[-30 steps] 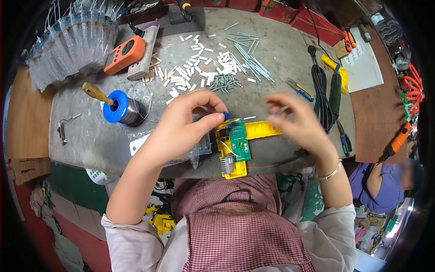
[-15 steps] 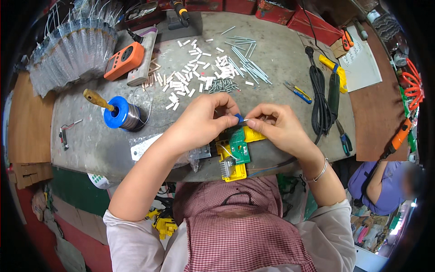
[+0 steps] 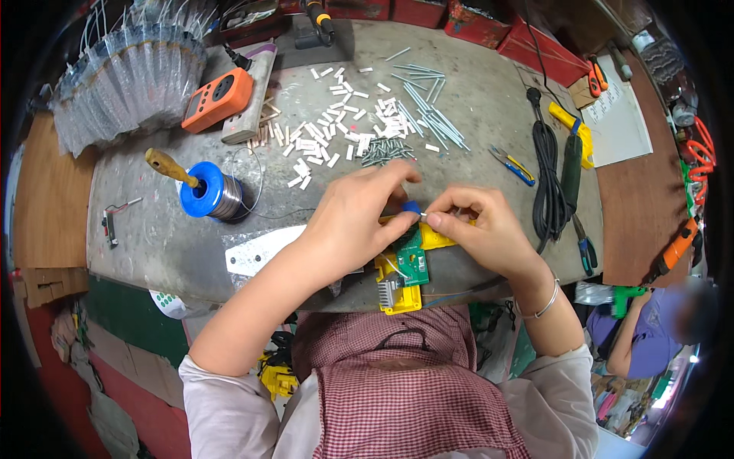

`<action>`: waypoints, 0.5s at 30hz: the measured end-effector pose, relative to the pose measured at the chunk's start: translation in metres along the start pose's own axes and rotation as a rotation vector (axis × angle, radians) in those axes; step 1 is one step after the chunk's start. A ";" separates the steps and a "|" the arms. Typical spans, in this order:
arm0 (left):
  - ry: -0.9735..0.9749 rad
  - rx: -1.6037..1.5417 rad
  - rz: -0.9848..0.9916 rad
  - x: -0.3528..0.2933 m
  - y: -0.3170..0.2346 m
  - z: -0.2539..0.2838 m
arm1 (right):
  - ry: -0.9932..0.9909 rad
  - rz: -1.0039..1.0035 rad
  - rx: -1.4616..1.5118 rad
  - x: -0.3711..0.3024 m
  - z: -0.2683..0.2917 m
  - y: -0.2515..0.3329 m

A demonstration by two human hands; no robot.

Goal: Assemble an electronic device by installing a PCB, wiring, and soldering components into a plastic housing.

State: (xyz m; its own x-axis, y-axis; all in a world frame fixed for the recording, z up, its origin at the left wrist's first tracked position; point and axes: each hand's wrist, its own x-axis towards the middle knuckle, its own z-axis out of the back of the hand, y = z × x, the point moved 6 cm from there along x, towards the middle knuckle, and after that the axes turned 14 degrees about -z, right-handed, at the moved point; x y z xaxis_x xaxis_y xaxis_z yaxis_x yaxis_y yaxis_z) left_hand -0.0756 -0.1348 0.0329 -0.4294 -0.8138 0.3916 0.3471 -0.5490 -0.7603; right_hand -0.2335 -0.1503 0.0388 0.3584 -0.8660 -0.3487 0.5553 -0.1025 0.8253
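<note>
Above the circuit board, my left hand (image 3: 355, 214) is closed, thumb and fingers about a small blue part (image 3: 411, 206). My right hand (image 3: 485, 226) meets it from the other side. Its thumb and forefinger pinch a thin white piece (image 3: 424, 217) that reaches to the blue part; fingers partly cover both. Just below lies a green circuit board (image 3: 415, 266) with a finned metal heat sink (image 3: 386, 294) next to it, in a yellow plastic housing (image 3: 410, 300). Another yellow piece (image 3: 436, 237) shows under my right fingers.
Beyond my hands lie white sleeves (image 3: 329, 126), screws (image 3: 386, 151) and long metal rods (image 3: 436, 115). At the left stand a blue solder spool (image 3: 201, 191) and an orange meter (image 3: 218, 99). Cutters (image 3: 512, 166) and coiled black cable (image 3: 548, 176) lie right. Another person (image 3: 650, 336) sits at far right.
The whole view has shifted slightly. Both hands stay together at the blue part, with the left fingers lifted a little. At far right the other person's arm has moved, and a green object now shows there.
</note>
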 end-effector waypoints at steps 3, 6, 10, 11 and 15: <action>-0.249 0.189 -0.143 -0.006 -0.009 0.010 | 0.005 -0.024 -0.039 0.000 -0.001 -0.001; -0.230 0.567 -0.485 -0.012 -0.033 0.003 | 0.028 -0.071 0.030 0.000 -0.003 -0.003; -0.224 0.581 -0.460 -0.013 -0.034 -0.001 | 0.043 -0.061 0.073 0.000 -0.004 -0.003; -0.221 0.547 -0.437 -0.013 -0.031 -0.002 | 0.032 -0.047 0.030 -0.001 -0.003 -0.001; -0.173 0.321 -0.280 -0.011 -0.021 -0.001 | -0.075 0.127 -0.183 -0.009 0.001 0.019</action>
State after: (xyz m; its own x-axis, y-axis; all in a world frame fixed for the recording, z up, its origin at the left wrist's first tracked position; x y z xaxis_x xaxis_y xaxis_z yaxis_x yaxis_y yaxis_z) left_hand -0.0786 -0.1144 0.0438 -0.4077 -0.6309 0.6601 0.4901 -0.7611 -0.4248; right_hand -0.2270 -0.1449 0.0582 0.3814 -0.9009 -0.2073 0.6383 0.0944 0.7639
